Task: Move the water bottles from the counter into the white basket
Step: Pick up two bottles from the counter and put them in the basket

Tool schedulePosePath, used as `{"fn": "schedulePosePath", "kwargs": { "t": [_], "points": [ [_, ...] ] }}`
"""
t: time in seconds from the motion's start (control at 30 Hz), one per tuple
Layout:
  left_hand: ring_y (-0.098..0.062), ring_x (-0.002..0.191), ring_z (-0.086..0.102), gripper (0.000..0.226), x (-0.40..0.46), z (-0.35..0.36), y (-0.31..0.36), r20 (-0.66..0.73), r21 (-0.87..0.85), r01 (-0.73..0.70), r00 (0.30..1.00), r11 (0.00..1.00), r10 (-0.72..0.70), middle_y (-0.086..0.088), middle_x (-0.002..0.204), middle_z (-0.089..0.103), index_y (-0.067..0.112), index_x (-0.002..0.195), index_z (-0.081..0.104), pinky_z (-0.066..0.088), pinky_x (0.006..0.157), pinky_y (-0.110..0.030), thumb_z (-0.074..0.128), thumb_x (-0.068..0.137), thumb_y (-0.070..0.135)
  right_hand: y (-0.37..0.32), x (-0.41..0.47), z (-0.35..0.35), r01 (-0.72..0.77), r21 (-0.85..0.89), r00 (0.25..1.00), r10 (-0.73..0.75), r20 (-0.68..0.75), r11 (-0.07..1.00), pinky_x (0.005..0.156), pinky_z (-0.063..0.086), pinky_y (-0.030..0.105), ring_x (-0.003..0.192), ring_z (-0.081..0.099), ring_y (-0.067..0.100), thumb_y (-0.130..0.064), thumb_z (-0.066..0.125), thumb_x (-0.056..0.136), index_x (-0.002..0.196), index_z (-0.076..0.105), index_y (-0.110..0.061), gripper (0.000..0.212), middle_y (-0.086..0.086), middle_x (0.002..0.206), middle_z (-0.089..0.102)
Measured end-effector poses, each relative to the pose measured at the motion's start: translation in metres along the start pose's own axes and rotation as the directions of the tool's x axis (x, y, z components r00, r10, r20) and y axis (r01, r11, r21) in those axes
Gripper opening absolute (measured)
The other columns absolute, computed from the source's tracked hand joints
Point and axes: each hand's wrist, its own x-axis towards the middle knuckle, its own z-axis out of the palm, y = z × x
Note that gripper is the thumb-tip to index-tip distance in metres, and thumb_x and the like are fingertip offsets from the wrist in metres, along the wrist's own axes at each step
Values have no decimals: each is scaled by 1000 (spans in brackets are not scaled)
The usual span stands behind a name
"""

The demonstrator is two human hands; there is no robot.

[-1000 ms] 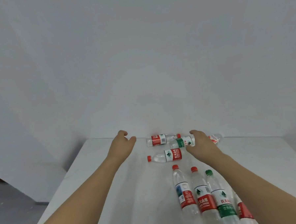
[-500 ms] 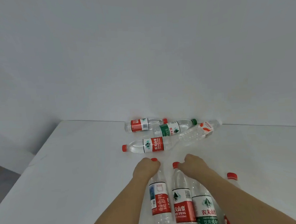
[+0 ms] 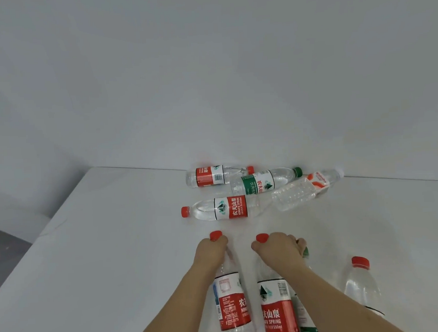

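Several clear water bottles lie on the white counter [image 3: 110, 247]. My left hand [image 3: 210, 250] grips the neck of a red-label bottle [image 3: 231, 302] just below its red cap. My right hand [image 3: 280, 249] is curled over the necks of a second red-label bottle [image 3: 277, 307] and a green-label bottle [image 3: 307, 321] beside it. Farther back lie a red-label bottle [image 3: 222, 208], another red one [image 3: 213, 175], a green-label bottle [image 3: 262, 181] and an orange-label bottle [image 3: 305, 190]. One more red-capped bottle [image 3: 362, 285] lies at the right. No white basket is in view.
A plain white wall rises behind the counter. The counter's left edge runs diagonally, with dark floor [image 3: 4, 250] beyond it.
Both hands drew back from the far bottles to the near row and closed on the necks there. Over the last half second they barely moved.
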Motion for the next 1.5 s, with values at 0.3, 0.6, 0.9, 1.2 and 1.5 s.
{"fn": "schedulePosePath", "kwargs": {
  "t": [0.3, 0.6, 0.9, 1.2, 1.5],
  "points": [
    [-10, 86, 60, 23, -85, -38, 14, -164, -14, -309, 939, 951, 303, 2, 99, 62, 18, 111, 49, 46, 65, -24, 47, 103, 39, -18, -76, -37, 193, 754, 981, -132, -142, 628, 59, 38, 20, 68, 56, 8, -29, 68, 87, 81, 54, -27, 16, -6, 75, 60],
    [-8, 94, 54, 19, -219, -111, 109, -348, -16, -677, 694, 736, 631, 15, 100, 51, 25, 114, 41, 40, 83, -28, 49, 102, 39, -66, -165, -188, 474, 756, 875, -148, -461, 450, 60, 43, 30, 61, 51, 11, -21, 65, 76, 76, 54, -24, 11, -8, 67, 55],
    [5, 87, 49, 18, -330, -192, 156, -453, 17, -836, 483, 549, 749, 19, 99, 50, 30, 110, 40, 36, 68, -15, 48, 101, 43, -114, -278, -272, 682, 640, 730, -264, -631, 355, 60, 42, 28, 70, 62, 19, -25, 62, 74, 76, 53, -26, 9, -5, 72, 59],
    [9, 93, 51, 18, -357, -318, 97, -363, -78, -858, 499, 508, 787, 24, 102, 52, 34, 114, 44, 36, 70, -13, 52, 101, 42, -197, -364, -235, 752, 566, 647, -214, -732, 338, 56, 35, 23, 57, 50, -9, -22, 63, 79, 76, 51, -29, 14, -12, 69, 55],
    [1, 92, 56, 16, -368, -459, 55, -341, 62, -859, 461, 509, 819, 17, 102, 59, 32, 106, 53, 39, 70, -19, 56, 98, 45, -308, -430, -188, 760, 580, 642, -206, -738, 292, 62, 43, 23, 74, 62, 12, -23, 67, 80, 85, 60, -23, 8, 0, 81, 68]
  ]
}}
